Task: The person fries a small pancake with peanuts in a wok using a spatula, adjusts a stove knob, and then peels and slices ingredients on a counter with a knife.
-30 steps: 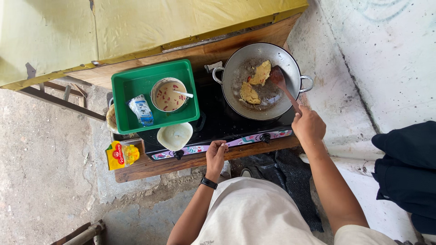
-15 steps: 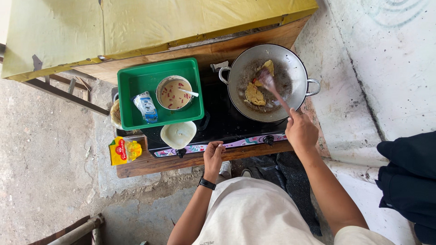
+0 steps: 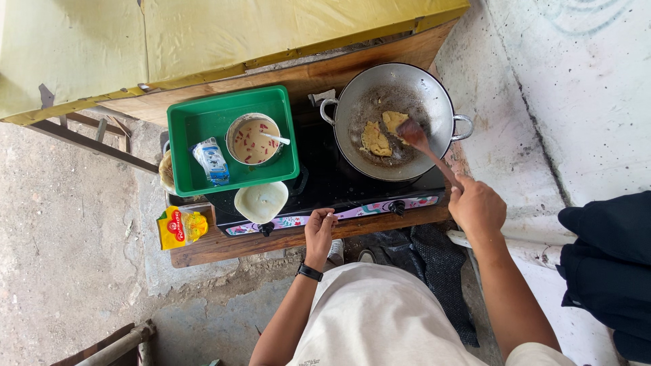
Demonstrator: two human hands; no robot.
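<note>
Resting its bowl on one of two yellow fritters (image 3: 395, 120) in the metal wok (image 3: 434, 88), the wooden spatula (image 3: 427, 149) slants back toward the person, its handle end clasped in the right hand (image 3: 477, 207) just off the stove's near corner. The left hand (image 3: 320, 230) curls loosely on the black stove's (image 3: 325, 179) front edge, holding nothing, near a white bowl (image 3: 261, 201) and a green tray (image 3: 196, 122) carrying a pot of batter (image 3: 252, 140).

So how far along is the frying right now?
Done: two fritters sit in the wok. In hand: the right hand works a wooden spatula against one; the left hand rests on the stove's edge. Left: batter fills the bowl.
</note>
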